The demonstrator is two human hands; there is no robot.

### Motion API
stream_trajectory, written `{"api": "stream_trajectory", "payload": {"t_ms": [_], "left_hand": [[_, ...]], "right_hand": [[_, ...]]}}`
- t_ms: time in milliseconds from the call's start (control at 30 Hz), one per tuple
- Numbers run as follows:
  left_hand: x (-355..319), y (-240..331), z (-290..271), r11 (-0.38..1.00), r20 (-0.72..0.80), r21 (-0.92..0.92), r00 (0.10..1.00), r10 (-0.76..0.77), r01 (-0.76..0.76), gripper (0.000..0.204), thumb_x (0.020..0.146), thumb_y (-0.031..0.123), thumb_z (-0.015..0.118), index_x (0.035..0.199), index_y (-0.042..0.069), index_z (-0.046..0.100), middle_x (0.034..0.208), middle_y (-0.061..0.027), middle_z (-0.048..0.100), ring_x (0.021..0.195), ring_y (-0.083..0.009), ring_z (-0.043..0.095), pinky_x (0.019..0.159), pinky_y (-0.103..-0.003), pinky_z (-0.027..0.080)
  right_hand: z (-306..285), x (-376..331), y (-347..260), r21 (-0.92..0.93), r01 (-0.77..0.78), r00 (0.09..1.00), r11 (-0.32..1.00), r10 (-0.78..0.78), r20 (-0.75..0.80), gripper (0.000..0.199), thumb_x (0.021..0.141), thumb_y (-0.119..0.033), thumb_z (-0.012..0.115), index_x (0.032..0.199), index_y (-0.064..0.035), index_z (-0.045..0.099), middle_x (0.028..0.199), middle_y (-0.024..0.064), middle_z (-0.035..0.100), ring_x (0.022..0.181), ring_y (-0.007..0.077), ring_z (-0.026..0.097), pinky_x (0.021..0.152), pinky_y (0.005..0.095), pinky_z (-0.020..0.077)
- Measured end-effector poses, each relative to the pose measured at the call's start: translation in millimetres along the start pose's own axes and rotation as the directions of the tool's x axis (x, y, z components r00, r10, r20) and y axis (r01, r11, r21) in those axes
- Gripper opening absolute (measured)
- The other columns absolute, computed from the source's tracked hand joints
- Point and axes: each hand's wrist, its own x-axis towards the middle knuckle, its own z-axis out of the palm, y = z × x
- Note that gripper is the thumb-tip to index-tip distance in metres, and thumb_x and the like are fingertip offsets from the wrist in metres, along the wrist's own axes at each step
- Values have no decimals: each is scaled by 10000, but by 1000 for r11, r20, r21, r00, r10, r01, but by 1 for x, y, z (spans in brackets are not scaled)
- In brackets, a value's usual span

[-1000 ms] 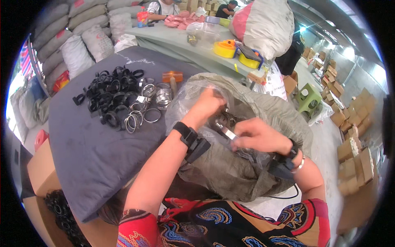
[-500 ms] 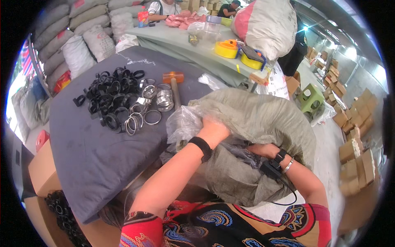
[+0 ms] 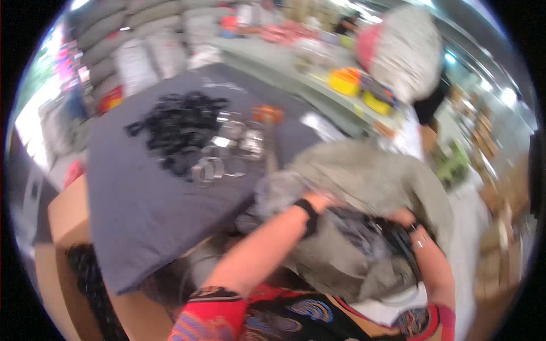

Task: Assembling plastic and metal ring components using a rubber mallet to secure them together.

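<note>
Step in hand, I judge: working inside the grey sack (image 3: 355, 165), near and right of the metal rings (image 3: 252, 144). My left hand (image 3: 324, 200) and right hand (image 3: 402, 216) are at its mouth; blur hides the fingers, so I cannot tell their grip. Next move likely calls for a clear opening.

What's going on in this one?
A person has both hands at the mouth of a grey-green sack. The left hand is beside some clear plastic, the right hand across the opening; blur hides what either holds. To the left, on a dark padded surface, lie a heap of black rings, some silver rings and an orange-headed mallet.
</note>
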Motion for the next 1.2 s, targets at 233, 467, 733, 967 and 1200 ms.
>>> {"api": "stream_trajectory", "payload": {"t_ms": [233, 467, 733, 967, 1200], "left_hand": [[43, 44, 19, 877, -307, 253, 893, -328, 409, 481, 868, 295, 526, 1315, 118, 515, 1381, -143, 475, 1277, -286, 421, 1088, -376, 283], [34, 17, 12, 890, -311, 171, 880, -359, 423, 488, 869, 303, 527, 1316, 110, 511, 1383, -144, 473, 1277, -295, 418, 1090, -382, 280], [27, 16, 30, 945, -245, 85, 925, -289, 317, 496, 870, 312, 528, 1319, 102, 507, 1385, -144, 470, 1277, -305, 415, 1091, -388, 278], [16, 14, 62, 975, -202, -32, 954, -224, 222, 504, 871, 321, 528, 1320, 94, 503, 1387, -145, 467, 1278, -313, 412, 1092, -394, 276], [5, 16, 79, 977, -168, -148, 970, -175, 151, 513, 872, 329, 529, 1322, 87, 499, 1389, -145, 465, 1278, -322, 409, 1094, -400, 274]], "right_hand": [[1, 242, -232, -23, 638, 770, 770, -638, 22, 365, 932, -184, 455, 1261, -54, 545, 1281, 138, 556, 1183, 276, 508, 999, 368, 388], [3, 263, -264, -22, 711, 702, 702, -710, 50, 362, 934, -187, 454, 1258, -53, 546, 1271, 134, 561, 1169, 270, 512, 992, 365, 392], [-7, 262, -248, -30, 707, 707, 706, -708, 6, 360, 936, -190, 453, 1255, -51, 548, 1260, 129, 567, 1154, 263, 518, 985, 362, 396], [-8, 252, -241, -50, 694, 719, 718, -695, 0, 358, 938, -192, 452, 1252, -49, 550, 1251, 125, 573, 1140, 256, 523, 978, 359, 400], [4, 245, -243, -56, 696, 717, 716, -697, 7, 357, 940, -195, 451, 1249, -48, 551, 1241, 121, 578, 1126, 250, 528, 971, 357, 404]]}}
